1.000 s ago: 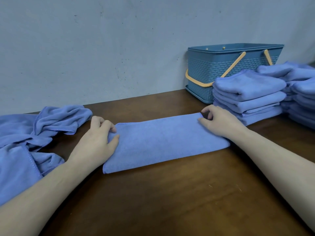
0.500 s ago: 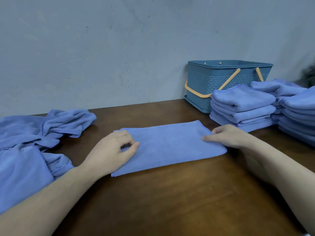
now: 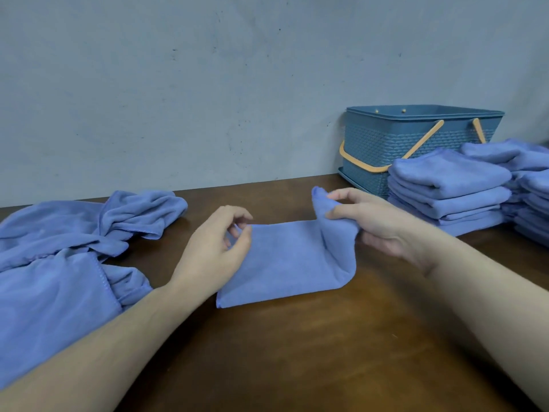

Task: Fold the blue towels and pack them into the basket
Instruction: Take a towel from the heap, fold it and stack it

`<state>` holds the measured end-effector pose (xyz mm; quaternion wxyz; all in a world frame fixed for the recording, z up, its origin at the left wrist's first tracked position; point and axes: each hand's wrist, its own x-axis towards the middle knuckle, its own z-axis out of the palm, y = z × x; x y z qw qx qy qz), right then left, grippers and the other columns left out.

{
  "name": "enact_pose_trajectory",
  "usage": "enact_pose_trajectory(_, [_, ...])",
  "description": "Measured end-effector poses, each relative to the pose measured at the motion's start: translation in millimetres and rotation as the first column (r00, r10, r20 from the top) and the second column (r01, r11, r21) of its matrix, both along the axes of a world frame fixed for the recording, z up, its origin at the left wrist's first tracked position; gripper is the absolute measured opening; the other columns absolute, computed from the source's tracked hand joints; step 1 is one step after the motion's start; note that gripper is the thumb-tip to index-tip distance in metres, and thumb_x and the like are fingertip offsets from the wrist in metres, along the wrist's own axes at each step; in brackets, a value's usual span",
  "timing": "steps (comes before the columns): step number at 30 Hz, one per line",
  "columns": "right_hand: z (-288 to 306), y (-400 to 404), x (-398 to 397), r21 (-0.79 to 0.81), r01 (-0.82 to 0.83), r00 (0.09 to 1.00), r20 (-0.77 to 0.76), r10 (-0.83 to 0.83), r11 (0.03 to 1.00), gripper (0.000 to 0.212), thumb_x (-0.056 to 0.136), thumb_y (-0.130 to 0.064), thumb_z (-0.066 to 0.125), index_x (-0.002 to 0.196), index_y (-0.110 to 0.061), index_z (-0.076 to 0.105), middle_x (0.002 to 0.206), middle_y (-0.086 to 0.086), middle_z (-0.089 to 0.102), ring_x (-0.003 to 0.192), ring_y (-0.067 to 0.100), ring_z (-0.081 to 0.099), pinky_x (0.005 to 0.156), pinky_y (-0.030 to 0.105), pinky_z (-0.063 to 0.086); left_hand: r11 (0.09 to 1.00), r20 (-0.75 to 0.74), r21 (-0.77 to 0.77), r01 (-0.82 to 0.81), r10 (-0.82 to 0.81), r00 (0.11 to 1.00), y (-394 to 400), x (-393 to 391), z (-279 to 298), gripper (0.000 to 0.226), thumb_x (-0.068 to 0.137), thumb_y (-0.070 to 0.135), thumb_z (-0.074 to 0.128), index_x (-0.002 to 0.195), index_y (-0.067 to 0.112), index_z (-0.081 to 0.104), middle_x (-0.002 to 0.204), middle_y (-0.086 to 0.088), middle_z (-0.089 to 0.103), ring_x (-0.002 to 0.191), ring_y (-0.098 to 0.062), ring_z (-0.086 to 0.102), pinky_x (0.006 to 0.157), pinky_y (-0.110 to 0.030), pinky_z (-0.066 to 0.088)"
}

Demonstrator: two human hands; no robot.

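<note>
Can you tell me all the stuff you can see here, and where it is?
towel: one, blue, folded strip in the middle of the table, its right end lifted
loose towels: a heap, count unclear, blue, unfolded at the left
folded towels: two stacks, blue, at the right in front of the basket; the farther stack is cut off by the frame edge
basket: one, dark blue with orange handles, at the back right against the wall
table: one, dark brown wood, under everything
wall: pale grey, behind the table
left hand: pinches the towel's left end
right hand: grips the lifted right end
</note>
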<state>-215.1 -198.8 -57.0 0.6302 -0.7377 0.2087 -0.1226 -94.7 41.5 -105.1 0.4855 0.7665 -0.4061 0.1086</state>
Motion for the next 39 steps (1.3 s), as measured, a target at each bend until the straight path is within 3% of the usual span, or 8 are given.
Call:
enact_pose_trajectory(4, [-7.9,29.5,12.9,-0.098,0.009,0.991,0.133,0.004,0.995,0.039,0.087,-0.009,0.072,0.116,-0.029,0.055,0.107,0.014,0.072,0.075,0.017,0.063,0.066,0.034,0.046,0.982,-0.345,-0.186,0.022,-0.086,0.935,-13.3,-9.3,18.0,0.021,0.101,0.020,0.056,0.111,0.038,0.055,0.091,0.001,0.069,0.072,-0.019,0.063,0.076,-0.040,0.056])
enact_pose_trajectory(8, [-25.4,47.5,16.0,-0.314,0.014,0.984,0.173,0.043,0.949,0.054,0.081,-0.017,0.078,0.120,-0.037,0.047,0.101,0.018,0.072,0.067,0.013,0.058,0.063,0.030,0.046,0.964,-0.695,-0.219,0.148,-0.261,0.670,-24.4,-17.0,32.0,0.025,0.099,0.048,0.055,0.124,0.053,0.057,0.115,-0.003,0.071,0.088,-0.024,0.075,0.083,-0.041,0.059])
enact_pose_trajectory(11, [-33.9,51.8,14.9,-0.434,-0.033,0.969,0.208,0.136,0.900,0.060,0.082,-0.022,0.078,0.123,-0.045,0.041,0.095,0.012,0.072,0.066,0.019,0.062,0.066,0.038,0.052,0.960,-0.753,-0.221,0.171,-0.279,0.595,-32.3,-18.1,36.3,0.029,0.097,0.052,0.056,0.125,0.047,0.059,0.118,0.004,0.071,0.095,-0.027,0.075,0.090,-0.043,0.058])
enact_pose_trajectory(17, [-37.9,57.4,3.5,-0.388,-0.254,0.900,0.241,0.363,0.886,0.052,0.090,-0.025,0.075,0.130,-0.039,0.047,0.085,0.010,0.072,0.068,0.010,0.052,0.072,0.021,0.043,0.997,-0.749,-0.021,0.074,-0.065,0.659,-43.3,-22.0,32.6,0.032,0.097,0.041,0.063,0.111,0.014,0.073,0.099,-0.008,0.078,0.093,-0.020,0.075,0.090,-0.038,0.059])
enact_pose_trajectory(23, [-43.4,37.3,3.6,-0.453,-0.078,0.909,0.335,0.250,0.888,0.007,0.097,-0.028,0.066,0.102,-0.031,0.069,0.093,-0.010,0.073,0.086,0.025,0.062,0.077,0.027,0.047,0.999,-0.656,0.033,0.018,0.008,0.755,-17.6,-0.5,33.2,0.051,0.086,0.006,0.074,0.132,0.026,0.064,0.123,0.002,0.070,0.106,-0.014,0.070,0.103,-0.041,0.052])
enact_pose_trajectory(26, [-47.7,30.9,3.7,-0.550,-0.099,0.928,0.251,0.277,0.829,0.006,0.095,-0.025,0.067,0.096,-0.030,0.072,0.083,-0.019,0.064,0.071,0.008,0.052,0.070,0.018,0.041,0.997,-0.667,0.074,0.025,0.031,0.744,-1.8,6.5,25.7,0.052,0.091,-0.002,0.065,0.132,0.031,0.063,0.125,0.004,0.069,0.108,-0.015,0.070,0.104,-0.042,0.051])
enact_pose_trajectory(32, [-54.8,30.5,7.4,-0.642,-0.152,0.964,0.070,0.255,0.752,0.004,0.090,-0.036,0.070,0.087,-0.033,0.072,0.081,-0.008,0.060,0.072,0.003,0.052,0.073,0.023,0.046,0.976,-0.460,0.197,-0.089,0.172,0.871,9.7,4.1,6.8,0.040,0.091,0.004,0.065,0.100,0.042,0.071,0.113,0.004,0.070,0.098,-0.018,0.067,0.097,-0.045,0.052])
enact_pose_trajectory(39, [-54.0,29.0,5.3,-0.599,-0.171,0.970,0.035,0.239,0.782,0.008,0.091,-0.035,0.069,0.084,-0.030,0.072,0.078,-0.013,0.058,0.066,-0.001,0.049,0.065,0.013,0.037,0.903,-0.323,0.402,-0.150,0.293,0.900,16.1,7.3,6.6,0.042,0.090,0.035,0.072,0.123,0.029,0.047,0.096,0.003,0.060,0.081,-0.012,0.060,0.063,-0.024,0.041])
